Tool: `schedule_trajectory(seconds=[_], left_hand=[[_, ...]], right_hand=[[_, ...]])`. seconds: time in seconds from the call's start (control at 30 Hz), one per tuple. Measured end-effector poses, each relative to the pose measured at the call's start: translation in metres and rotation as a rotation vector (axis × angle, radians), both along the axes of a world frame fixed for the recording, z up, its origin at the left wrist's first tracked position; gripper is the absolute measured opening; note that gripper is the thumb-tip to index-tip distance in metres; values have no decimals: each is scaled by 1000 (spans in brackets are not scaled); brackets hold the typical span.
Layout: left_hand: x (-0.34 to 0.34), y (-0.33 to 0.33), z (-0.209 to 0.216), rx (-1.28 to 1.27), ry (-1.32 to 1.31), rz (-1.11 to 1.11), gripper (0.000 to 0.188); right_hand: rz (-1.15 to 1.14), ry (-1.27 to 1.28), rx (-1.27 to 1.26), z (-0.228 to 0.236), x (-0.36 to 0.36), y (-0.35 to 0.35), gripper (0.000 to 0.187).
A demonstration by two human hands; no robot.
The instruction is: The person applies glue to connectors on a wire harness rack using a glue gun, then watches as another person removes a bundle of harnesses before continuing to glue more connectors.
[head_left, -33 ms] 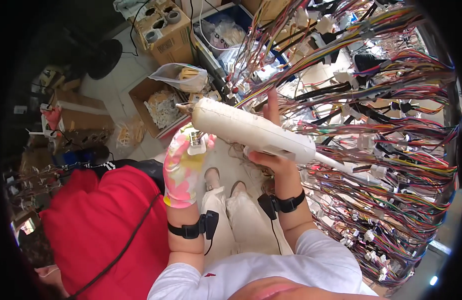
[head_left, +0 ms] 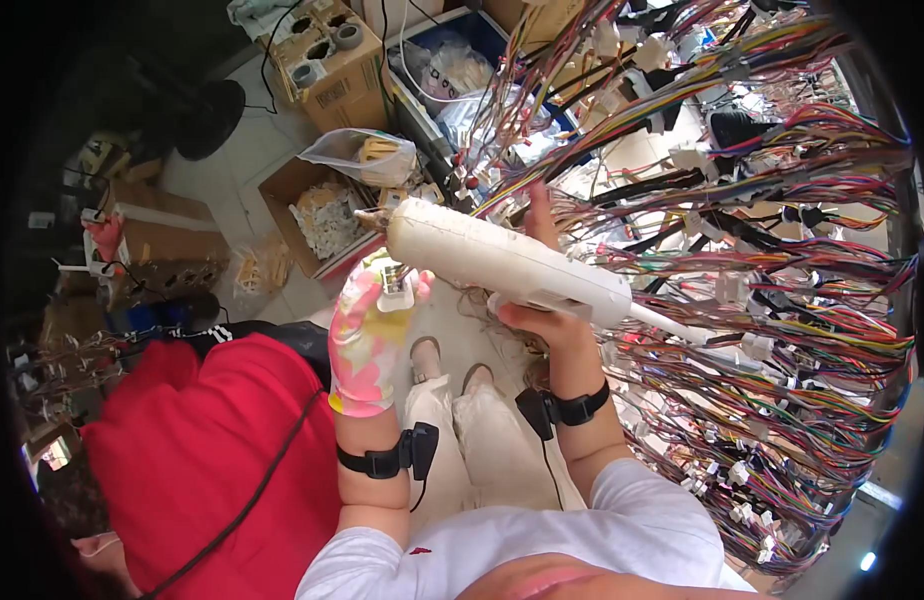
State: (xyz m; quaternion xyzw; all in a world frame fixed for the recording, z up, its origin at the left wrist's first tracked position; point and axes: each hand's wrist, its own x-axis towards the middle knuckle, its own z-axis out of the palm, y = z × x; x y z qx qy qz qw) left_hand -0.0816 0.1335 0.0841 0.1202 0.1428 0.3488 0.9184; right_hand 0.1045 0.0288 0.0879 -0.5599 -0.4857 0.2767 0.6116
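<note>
My right hand (head_left: 552, 325) grips a white hot glue gun (head_left: 502, 255) from beneath, fingers partly hidden behind its body. The gun's dark, dirty nozzle (head_left: 374, 217) points left, and a white glue stick (head_left: 667, 325) sticks out of its back end. In a floral pink and yellow glove, my left hand (head_left: 367, 340) is closed around a small white connector (head_left: 397, 288) with dark slots facing up. That connector sits just below the nozzle, with a small gap showing between them.
Bundles of coloured wires (head_left: 752, 250) with white connectors hang along the right. A person in a red shirt (head_left: 212, 460) is close at my left. Ahead stand an open carton (head_left: 282, 195) of small white parts, a plastic bag (head_left: 357, 150), a cardboard box (head_left: 347, 95) and a blue bin (head_left: 482, 40).
My left hand with the connector and the glue gun's nozzle have shifted very slightly to the right. Both grips stay the same.
</note>
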Motion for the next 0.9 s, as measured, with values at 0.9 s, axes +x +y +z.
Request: schedule_trajectory(seconds=[0.9], left_hand=[[61,5,-61,-7,221,-8,43]], right_hand=[[23,311,-139,-2,-39,-54,98]])
